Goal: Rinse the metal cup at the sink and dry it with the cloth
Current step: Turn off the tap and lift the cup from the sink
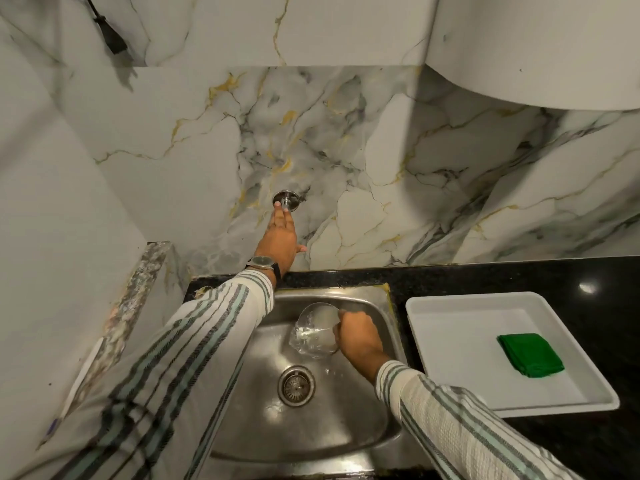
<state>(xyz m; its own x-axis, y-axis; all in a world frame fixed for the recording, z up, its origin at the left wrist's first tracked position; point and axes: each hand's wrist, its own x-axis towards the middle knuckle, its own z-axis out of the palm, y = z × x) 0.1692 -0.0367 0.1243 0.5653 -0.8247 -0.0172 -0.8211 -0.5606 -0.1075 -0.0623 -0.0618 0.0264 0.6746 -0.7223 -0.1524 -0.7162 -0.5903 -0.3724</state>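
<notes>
**Cup under water, left hand up at the tap**

Marble wall [381, 140] fills the top of your view, black counter [519, 275] runs beneath it, and the steel sink [242, 427] sits dead centre with its drain [296, 385] showing. To the right on the counter lies the white tray [450, 327], and the green cloth [530, 355] rests folded in it, well apart from both your hands.

Your left hand [278, 239] reaches up the wall, fingers straight and close together, fingertips touching the chrome tap fitting [286, 199]; thumb sticks out to the side. It grips nothing, just presses there. There's a watch [262, 262] on that wrist, above the striped sleeve [194, 341].

Your right hand [358, 337] is down over the basin, fingers curled tight around the side of the cup [313, 332]. The cup is tilted, mouth facing up and back, with water splashing inside it. It looks shiny and see-through here; its material is hard to tell.
</notes>
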